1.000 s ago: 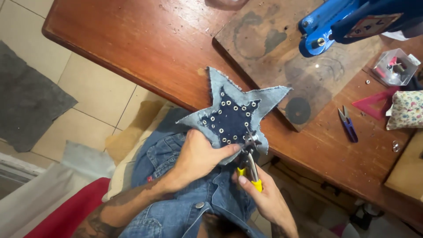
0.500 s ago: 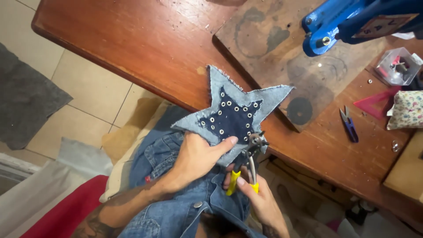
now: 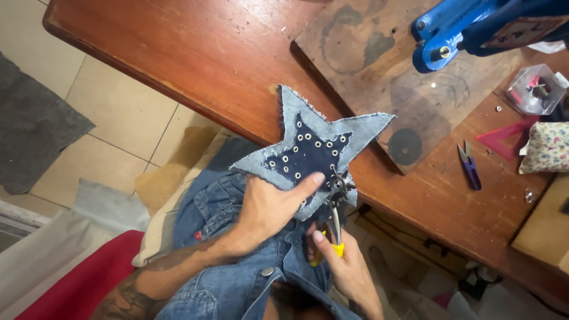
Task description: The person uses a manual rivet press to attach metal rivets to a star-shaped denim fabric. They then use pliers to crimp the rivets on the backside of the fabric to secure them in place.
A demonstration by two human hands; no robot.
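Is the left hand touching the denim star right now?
Touching. The head view shows the left hand lying on the denim star, its fingers pressed flat against the fabric.

The denim star patch [image 3: 311, 155] has a light blue border, a dark blue centre and metal eyelets. It overhangs the table edge. The yellow-handled punch pliers [image 3: 335, 216] bite its lower edge.
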